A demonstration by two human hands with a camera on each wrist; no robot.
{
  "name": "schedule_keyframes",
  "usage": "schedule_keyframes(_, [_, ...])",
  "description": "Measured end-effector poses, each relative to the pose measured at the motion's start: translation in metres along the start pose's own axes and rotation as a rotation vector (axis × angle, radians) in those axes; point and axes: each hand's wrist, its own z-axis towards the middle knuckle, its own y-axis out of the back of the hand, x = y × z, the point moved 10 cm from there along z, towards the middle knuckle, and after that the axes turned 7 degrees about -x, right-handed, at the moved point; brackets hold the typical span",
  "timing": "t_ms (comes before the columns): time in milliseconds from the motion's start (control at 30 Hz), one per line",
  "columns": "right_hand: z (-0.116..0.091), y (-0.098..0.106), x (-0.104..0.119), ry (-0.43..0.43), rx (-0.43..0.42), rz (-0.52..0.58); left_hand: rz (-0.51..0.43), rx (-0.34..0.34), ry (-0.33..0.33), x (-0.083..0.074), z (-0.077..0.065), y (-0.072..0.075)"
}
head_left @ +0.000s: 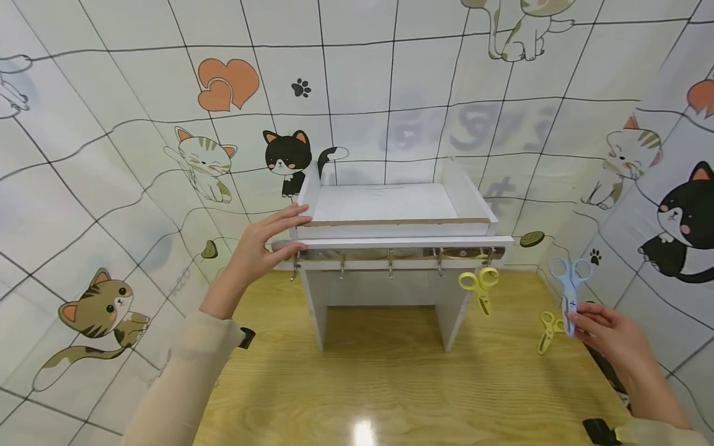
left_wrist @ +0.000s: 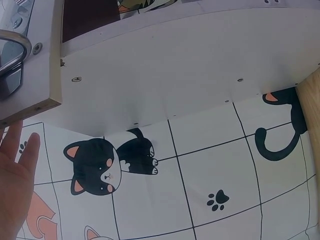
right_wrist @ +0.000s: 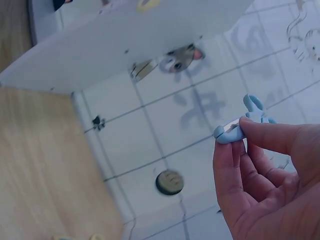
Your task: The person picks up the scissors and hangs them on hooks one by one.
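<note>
My left hand (head_left: 258, 248) rests on the left end of a white shelf unit (head_left: 390, 231), fingers extended along its edge. In the left wrist view, the fingers of this hand (left_wrist: 16, 187) lie beside the shelf's corner. At the right, away from the shelf, my right hand (head_left: 619, 341) pinches light blue scissors (head_left: 569, 291) by the blade end, handles pointing up. The right wrist view shows thumb and fingertips on the blue blade cover (right_wrist: 231, 134). Yellow scissors (head_left: 485, 302) hang at the right end of a metal hook rail (head_left: 365, 254) on the shelf's front.
A second pair of yellow scissors (head_left: 545, 342) lies on the wooden table (head_left: 362, 378), just left of my right hand. The shelf stands on two side panels (head_left: 454, 316) near the back wall (head_left: 357, 80), which is covered in cat-patterned sheeting. Several hooks (head_left: 391, 267) stick out below the rail.
</note>
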Motion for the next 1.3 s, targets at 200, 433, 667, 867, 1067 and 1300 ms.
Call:
schedule_keyframes(200, [-0.010,-0.019,0.036,0.076,0.003,-0.030,0.006,-0.013,0.004,-0.003,0.000,0.001])
schedule_keyframes(433, [-0.032,-0.048,0.077,0.212,0.075,0.044,-0.011,-0.007,-0.006,0.000,-0.001,0.002])
schedule_keyframes(667, [-0.053,-0.084,0.103,0.313,0.146,-0.108,-0.013,0.010,-0.007,0.004,-0.003,-0.001])
schedule_keyframes(867, [-0.066,-0.125,0.112,0.370,0.286,-0.068,-0.021,0.000,-0.009,0.004,-0.003,0.002])
schedule_keyframes(1067, [-0.075,-0.155,0.108,0.407,0.382,-0.113,-0.030,-0.002,-0.015,0.002,-0.002,0.002])
schedule_keyframes(1300, [-0.075,-0.180,0.099,0.444,0.395,-0.183,-0.045,-0.026,-0.023,-0.004,-0.001,0.002])
